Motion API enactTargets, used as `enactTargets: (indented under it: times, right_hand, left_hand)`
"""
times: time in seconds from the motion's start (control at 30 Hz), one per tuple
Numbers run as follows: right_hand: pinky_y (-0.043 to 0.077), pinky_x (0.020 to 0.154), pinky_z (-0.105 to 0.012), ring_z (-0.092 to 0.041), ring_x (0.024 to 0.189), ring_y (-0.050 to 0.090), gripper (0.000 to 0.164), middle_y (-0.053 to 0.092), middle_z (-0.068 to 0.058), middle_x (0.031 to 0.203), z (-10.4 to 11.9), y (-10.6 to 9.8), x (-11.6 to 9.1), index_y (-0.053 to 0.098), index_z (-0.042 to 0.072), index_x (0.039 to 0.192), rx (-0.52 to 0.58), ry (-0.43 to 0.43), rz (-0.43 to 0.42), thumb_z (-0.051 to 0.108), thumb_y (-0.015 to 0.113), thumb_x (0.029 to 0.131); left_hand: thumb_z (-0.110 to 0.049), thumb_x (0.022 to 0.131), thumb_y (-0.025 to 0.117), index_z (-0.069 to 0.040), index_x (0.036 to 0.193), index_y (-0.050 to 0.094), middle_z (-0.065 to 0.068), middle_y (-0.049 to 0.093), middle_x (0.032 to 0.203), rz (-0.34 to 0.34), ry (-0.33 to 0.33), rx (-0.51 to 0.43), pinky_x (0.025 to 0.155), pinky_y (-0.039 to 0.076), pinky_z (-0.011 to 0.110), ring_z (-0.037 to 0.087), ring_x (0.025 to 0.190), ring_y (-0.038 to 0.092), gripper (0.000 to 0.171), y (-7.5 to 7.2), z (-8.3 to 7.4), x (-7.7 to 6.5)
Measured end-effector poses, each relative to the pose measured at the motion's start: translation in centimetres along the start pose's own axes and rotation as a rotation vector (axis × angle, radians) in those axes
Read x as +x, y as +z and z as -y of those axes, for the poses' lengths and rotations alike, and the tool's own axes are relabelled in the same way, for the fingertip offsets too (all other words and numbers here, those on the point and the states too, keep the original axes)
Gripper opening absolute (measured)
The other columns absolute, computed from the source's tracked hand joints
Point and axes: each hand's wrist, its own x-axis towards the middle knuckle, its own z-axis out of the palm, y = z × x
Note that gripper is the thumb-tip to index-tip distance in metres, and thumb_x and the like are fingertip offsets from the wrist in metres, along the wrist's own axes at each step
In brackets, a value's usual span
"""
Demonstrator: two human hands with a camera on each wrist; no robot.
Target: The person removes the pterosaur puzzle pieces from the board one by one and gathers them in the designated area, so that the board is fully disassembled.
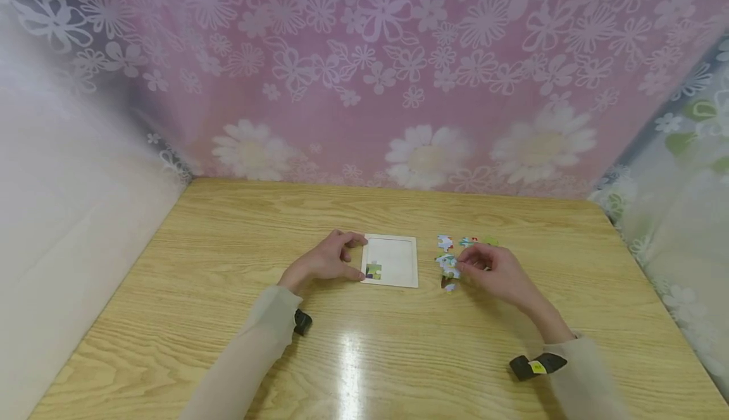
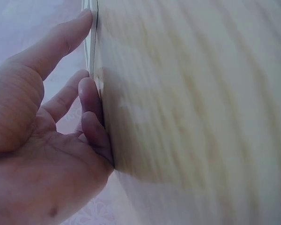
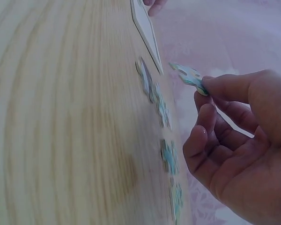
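My left hand (image 1: 326,258) rests at the left side of a white square puzzle tray (image 1: 417,262), thumb and index fingertips spread along its edge. In the left wrist view its other fingers lie curled against the table. A green and dark puzzle piece (image 1: 373,272) sits in the tray's lower-left corner. To the right of the tray, my right hand (image 1: 501,273) pinches a puzzle piece (image 3: 189,78) between thumb and forefinger. In the right wrist view this pale, green-edged piece is raised off the table, its other fingers curled below. Loose puzzle pieces (image 1: 445,243) lie beside and beneath this hand.
The wooden table (image 1: 228,217) meets a pink flowered curtain (image 1: 342,91) at its back edge. Pale cloth hangs along both sides. More loose pieces (image 1: 468,241) lie just beyond the right hand. A dark band (image 1: 538,365) is on each wrist.
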Motion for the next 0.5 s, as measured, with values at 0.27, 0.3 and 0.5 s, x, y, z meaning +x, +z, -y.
enactTargets:
  times: [0.27,0.3,0.5]
  right_hand:
    - [0.049,0.061,-0.027,-0.011,0.073,0.060,0.012,0.069,-0.007,0.090,-1.4,-1.4,-1.3,0.070,0.010,0.103,-0.023,0.010,0.055,0.021,0.070,0.098]
    - [0.050,0.060,-0.027,-0.010,0.073,0.059,0.012,0.069,-0.007,0.090,-1.6,-1.5,-1.4,0.070,0.009,0.103,-0.020,0.010,0.065,0.020,0.070,0.098]
    - [0.051,0.063,-0.025,-0.008,0.076,0.060,0.010,0.069,-0.005,0.090,-2.4,-2.1,-2.2,0.070,0.009,0.103,-0.051,0.028,0.079,0.018,0.070,0.098]
  left_hand:
    - [-0.022,0.086,0.084,-0.022,0.146,0.052,0.008,0.042,0.129,-0.002,-0.002,-0.009,0.086,0.039,0.038,0.018,0.092,0.043,0.068,-0.1,-0.2,-0.1]
    - [-0.022,0.086,0.085,-0.021,0.146,0.052,0.008,0.042,0.129,-0.003,-0.002,-0.010,0.086,0.039,0.037,0.018,0.092,0.043,0.068,-0.1,-0.1,-0.1]
    - [-0.023,0.086,0.085,-0.021,0.146,0.052,0.009,0.042,0.131,-0.001,-0.009,-0.018,0.084,0.039,0.038,0.019,0.092,0.044,0.068,-0.1,-0.2,-0.2]
